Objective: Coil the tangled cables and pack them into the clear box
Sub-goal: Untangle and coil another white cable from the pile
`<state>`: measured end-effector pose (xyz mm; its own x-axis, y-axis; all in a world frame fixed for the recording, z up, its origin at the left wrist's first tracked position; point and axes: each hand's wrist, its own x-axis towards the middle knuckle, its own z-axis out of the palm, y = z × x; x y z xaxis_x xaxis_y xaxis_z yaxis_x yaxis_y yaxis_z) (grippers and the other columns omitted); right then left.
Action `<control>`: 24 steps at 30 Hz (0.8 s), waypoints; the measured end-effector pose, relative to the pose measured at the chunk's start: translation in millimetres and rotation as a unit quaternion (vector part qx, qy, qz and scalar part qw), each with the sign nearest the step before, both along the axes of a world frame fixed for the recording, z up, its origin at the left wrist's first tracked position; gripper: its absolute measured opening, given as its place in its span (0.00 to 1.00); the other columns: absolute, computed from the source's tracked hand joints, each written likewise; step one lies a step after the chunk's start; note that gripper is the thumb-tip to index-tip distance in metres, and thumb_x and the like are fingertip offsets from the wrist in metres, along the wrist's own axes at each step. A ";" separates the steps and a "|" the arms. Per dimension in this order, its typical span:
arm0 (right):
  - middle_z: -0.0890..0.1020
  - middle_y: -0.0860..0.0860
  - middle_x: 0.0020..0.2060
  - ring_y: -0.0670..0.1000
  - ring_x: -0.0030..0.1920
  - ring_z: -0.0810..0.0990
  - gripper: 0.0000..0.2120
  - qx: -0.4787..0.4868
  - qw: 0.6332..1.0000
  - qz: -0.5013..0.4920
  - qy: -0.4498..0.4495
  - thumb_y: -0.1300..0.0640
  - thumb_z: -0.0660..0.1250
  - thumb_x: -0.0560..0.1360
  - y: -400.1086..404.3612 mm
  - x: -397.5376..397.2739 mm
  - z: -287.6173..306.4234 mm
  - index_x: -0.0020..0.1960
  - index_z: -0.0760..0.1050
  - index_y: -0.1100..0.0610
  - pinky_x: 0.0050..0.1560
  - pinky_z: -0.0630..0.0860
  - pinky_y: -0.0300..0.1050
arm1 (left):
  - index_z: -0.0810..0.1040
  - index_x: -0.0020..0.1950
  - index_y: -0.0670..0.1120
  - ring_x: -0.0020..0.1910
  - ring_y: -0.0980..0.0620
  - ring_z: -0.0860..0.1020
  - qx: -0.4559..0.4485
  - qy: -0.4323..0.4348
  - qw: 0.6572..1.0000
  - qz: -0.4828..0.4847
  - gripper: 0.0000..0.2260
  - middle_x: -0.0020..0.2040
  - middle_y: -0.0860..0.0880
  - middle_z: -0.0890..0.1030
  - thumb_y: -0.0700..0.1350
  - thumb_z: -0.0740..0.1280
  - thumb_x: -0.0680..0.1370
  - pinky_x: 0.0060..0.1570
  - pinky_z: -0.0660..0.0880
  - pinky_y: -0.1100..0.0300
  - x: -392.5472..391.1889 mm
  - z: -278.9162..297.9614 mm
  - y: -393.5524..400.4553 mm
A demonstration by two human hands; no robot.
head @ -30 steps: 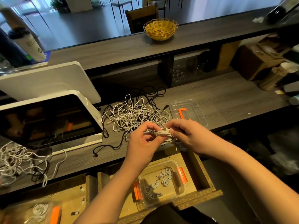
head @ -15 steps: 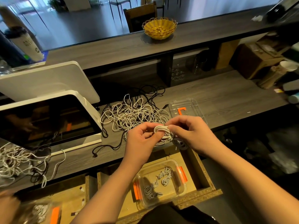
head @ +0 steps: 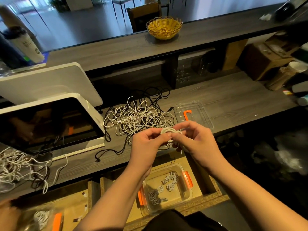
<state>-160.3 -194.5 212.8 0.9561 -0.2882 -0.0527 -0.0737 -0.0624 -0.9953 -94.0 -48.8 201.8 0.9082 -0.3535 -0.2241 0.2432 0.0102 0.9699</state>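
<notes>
My left hand [head: 146,144] and my right hand [head: 196,140] meet above the counter's front edge and together pinch a small white cable coil [head: 168,131]. Behind them a tangle of white and black cables [head: 138,119] lies on the counter. Below my hands, in an open drawer, sits the clear box [head: 186,194] with orange latches; several coiled white cables [head: 166,185] lie in it. Its clear lid [head: 200,112] with an orange handle rests on the counter at the right of the tangle.
A white-framed screen [head: 50,120] leans at the left of the tangle. Another cable tangle [head: 18,165] lies at the far left. A second clear box [head: 41,219] sits bottom left beside another person's hand [head: 6,212]. A yellow basket [head: 164,27] stands on the upper ledge.
Both hands have kept working the white coil, turning it and lifting it slightly. The coil looks tighter. A hand came into view at the bottom left.
</notes>
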 end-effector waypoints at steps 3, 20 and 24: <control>0.84 0.57 0.39 0.52 0.39 0.83 0.08 -0.004 1.000 0.023 0.007 0.61 0.71 0.75 -2.8 0.8 0.3 0.53 0.79 0.58 0.37 0.80 0.39 | 0.85 0.49 0.42 0.45 0.48 0.84 -0.018 0.041 0.999 -0.002 0.08 0.45 0.42 0.86 0.34 0.74 0.72 0.50 0.79 0.55 0.5 -3.5 0.6; 0.84 0.56 0.43 0.48 0.41 0.82 0.06 0.016 0.999 0.030 0.036 0.60 0.69 0.77 -10.6 -1.5 -1.8 0.54 0.80 0.55 0.42 0.80 0.39 | 0.83 0.54 0.43 0.46 0.52 0.84 -0.019 0.000 1.000 -0.021 0.07 0.47 0.45 0.86 0.39 0.71 0.77 0.50 0.80 0.59 -8.0 -8.6 -1.4; 0.83 0.54 0.42 0.48 0.41 0.82 0.06 -0.014 0.997 0.066 0.038 0.60 0.68 0.78 -10.9 1.1 1.8 0.54 0.80 0.54 0.43 0.81 0.41 | 0.82 0.54 0.42 0.47 0.50 0.84 -0.006 -0.008 1.000 -0.015 0.06 0.46 0.46 0.86 0.39 0.69 0.78 0.54 0.81 0.52 -10.0 -9.1 -0.3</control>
